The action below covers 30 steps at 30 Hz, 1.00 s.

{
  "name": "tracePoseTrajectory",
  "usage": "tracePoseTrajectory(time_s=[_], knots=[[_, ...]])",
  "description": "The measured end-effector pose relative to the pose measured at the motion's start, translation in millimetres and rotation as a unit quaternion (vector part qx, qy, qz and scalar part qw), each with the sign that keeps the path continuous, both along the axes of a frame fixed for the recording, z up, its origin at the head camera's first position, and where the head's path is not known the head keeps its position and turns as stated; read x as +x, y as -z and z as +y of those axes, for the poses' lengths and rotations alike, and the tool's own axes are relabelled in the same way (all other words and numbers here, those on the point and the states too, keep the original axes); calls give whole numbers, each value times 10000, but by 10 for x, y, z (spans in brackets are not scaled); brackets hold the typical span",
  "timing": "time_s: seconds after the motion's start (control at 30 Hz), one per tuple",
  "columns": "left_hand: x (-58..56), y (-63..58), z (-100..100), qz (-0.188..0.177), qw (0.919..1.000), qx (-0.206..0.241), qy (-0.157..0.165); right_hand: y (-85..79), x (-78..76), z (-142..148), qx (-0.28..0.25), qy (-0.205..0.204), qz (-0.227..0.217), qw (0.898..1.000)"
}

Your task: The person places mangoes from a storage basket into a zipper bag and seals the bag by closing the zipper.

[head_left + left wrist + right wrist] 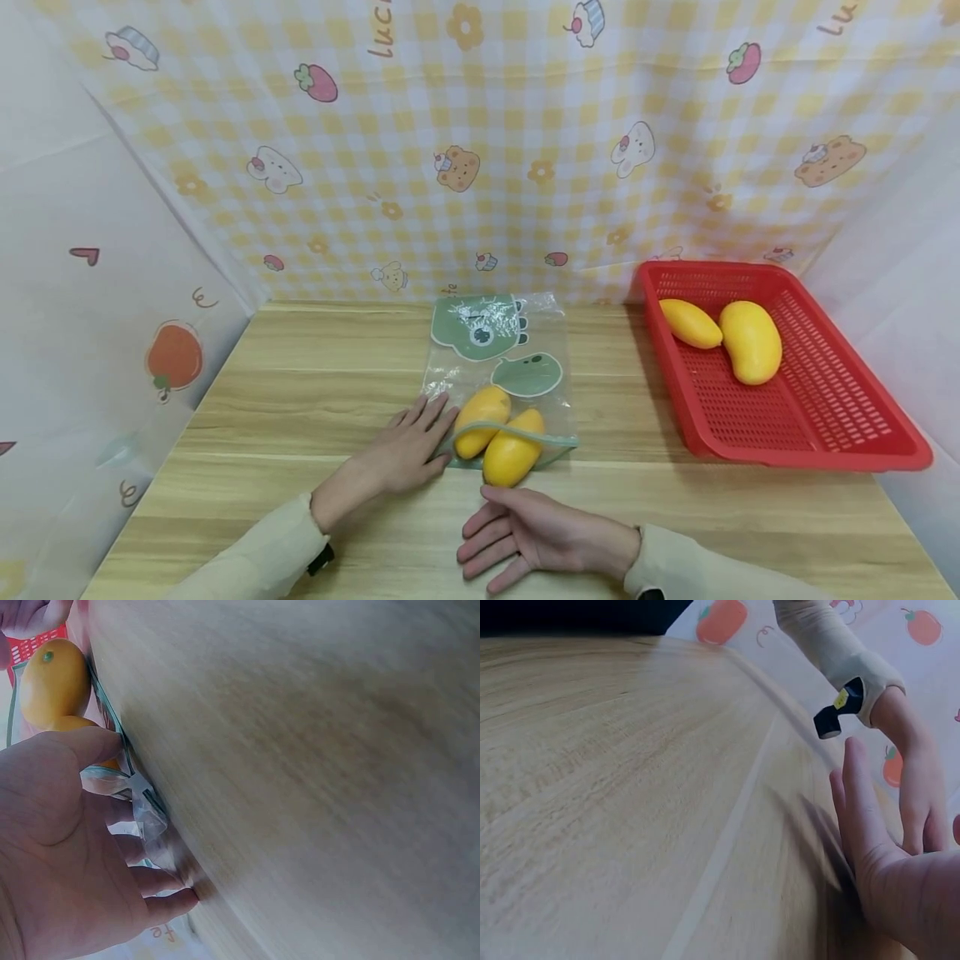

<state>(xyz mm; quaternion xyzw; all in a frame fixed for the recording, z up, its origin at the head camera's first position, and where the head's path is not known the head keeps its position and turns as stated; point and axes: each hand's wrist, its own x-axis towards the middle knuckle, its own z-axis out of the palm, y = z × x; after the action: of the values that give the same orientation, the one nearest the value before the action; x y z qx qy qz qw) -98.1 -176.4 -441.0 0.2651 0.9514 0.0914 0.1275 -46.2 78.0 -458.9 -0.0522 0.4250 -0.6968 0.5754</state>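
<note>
A clear zip bag (pixel 555 329) with a green cartoon animal print lies flat on the table, its green-edged mouth facing the person. One mango (pixel 483 408) is in the bag, while a second mango (pixel 513 457) sticks partly out through the mouth. Fingers straight and spread, my left hand (pixel 401 456) rests at the bag's left edge beside the first mango. My right hand (pixel 536 533) is just in front of the mouth, fingers extended and holding nothing, the thumb tip right below the second mango. In the left wrist view, the thumb lies close to the bag's zip strip (pixel 112 712).
On the right stands a red plastic basket (pixel 817 458) with two more mangoes, a slimmer one (pixel 690 323) and a fuller one (pixel 752 343). A checked cartoon curtain (pixel 525 217) hangs behind the wooden table (pixel 315 375). White printed sheets flank both sides.
</note>
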Motion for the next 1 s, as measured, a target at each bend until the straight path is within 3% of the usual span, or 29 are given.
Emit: tracePoseTrajectory(time_s=[0.47,1.0], knots=[[8,-3,-11,37,10000,86,20,33,4,-161,-148,-326,-165,9992],[-8,22,-7,-2,10000,19,-35,66,-19,-72,-178,-299,-91,9994]])
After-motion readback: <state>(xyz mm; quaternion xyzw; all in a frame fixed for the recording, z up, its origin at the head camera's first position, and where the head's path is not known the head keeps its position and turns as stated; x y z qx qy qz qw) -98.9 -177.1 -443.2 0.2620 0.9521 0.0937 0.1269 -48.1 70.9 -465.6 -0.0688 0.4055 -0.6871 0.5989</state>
